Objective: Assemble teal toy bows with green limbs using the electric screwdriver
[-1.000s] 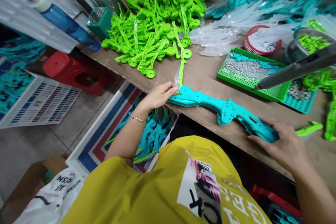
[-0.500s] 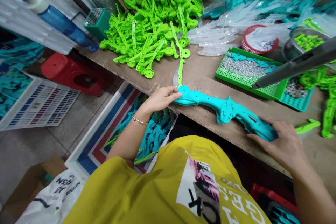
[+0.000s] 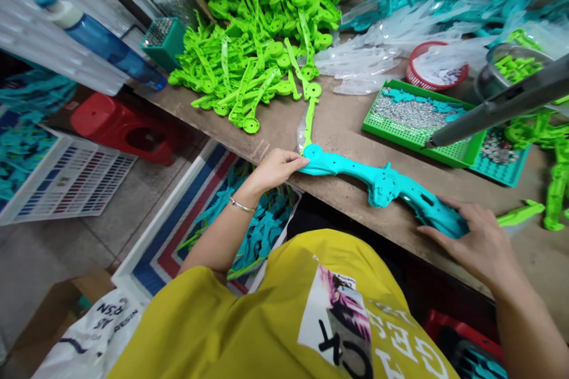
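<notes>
A long turquoise plastic toy bow body (image 3: 355, 170) lies along the front edge of the workbench. My left hand (image 3: 279, 167) pinches its left end, thumb and fingers closed there. From that end a lime-green arm (image 3: 309, 121) with a translucent blade-like strip (image 3: 301, 130) points away toward the back. My right hand (image 3: 480, 237) is wrapped round the right end, thumb on the near side and fingers on the far side. Beyond my right hand another lime-green arm (image 3: 522, 213) with a translucent strip juts out to the right.
Lime-green parts (image 3: 249, 59) are heaped at the back. A green tray (image 3: 420, 142) of small metal pieces stands behind the turquoise body, with a grey screwdriver-like tool (image 3: 498, 106) slanting over it. A red basket (image 3: 415, 80), a blue bottle (image 3: 102, 41) and a floor crate (image 3: 133, 260) are around.
The lime-green arm and its translucent strip at the left end have swung slightly to the right. Both hands keep their hold, and the turquoise body has barely moved.
</notes>
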Motion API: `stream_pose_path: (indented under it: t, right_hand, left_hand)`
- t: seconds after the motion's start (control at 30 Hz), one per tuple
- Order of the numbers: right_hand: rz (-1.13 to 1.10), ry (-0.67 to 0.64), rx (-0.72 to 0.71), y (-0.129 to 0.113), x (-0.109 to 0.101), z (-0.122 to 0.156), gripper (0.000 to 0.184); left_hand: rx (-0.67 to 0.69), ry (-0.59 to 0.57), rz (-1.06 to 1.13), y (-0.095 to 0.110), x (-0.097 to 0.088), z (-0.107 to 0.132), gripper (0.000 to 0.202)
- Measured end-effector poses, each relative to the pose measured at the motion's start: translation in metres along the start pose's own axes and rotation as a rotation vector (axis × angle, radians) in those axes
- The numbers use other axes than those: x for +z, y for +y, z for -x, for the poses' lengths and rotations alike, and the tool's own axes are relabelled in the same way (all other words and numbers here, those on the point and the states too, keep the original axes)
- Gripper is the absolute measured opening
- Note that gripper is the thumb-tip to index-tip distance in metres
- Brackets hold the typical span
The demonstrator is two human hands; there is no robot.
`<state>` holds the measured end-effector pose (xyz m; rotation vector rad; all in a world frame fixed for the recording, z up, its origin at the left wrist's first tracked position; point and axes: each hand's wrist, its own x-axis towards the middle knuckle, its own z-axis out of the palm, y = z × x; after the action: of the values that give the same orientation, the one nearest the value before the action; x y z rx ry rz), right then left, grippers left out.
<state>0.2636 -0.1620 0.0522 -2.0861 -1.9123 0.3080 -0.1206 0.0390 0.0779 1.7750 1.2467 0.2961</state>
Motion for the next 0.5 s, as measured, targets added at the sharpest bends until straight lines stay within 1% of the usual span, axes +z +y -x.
stream_pose_path:
  t: [0.1, 0.2, 0.27, 0.33, 0.37, 0.4, 0.5]
  right_hand:
    - [0.005, -0.015, -0.021, 0.000, 0.000, 0.000, 0.065]
    - [0.010, -0.028, -0.038, 0.000, 0.001, -0.001, 0.065]
    - [0.009, -0.036, -0.036, 0.002, 0.002, 0.000, 0.065]
    - [0.000, -0.040, -0.023, 0.003, 0.002, 0.000, 0.066]
    - [-0.004, -0.043, -0.014, 0.003, 0.002, 0.000, 0.066]
    - [-0.010, -0.047, -0.007, 0.004, 0.002, 0.000, 0.066]
    - [-0.023, -0.058, 0.003, 0.004, 0.001, -0.001, 0.064]
  left_hand:
    - [0.010, 0.090, -0.147, 0.006, 0.003, -0.001, 0.044]
    - [0.046, 0.201, -0.255, 0.012, 0.000, -0.003, 0.038]
    - [0.069, 0.195, -0.231, 0.013, -0.004, -0.006, 0.037]
    - [0.098, 0.168, -0.148, 0.013, -0.009, -0.009, 0.036]
    - [0.109, 0.200, -0.106, 0.013, -0.010, -0.009, 0.034]
    - [0.115, 0.273, -0.070, 0.013, -0.010, -0.009, 0.031]
    - [0.096, 0.609, 0.009, 0.013, -0.002, 0.002, 0.029]
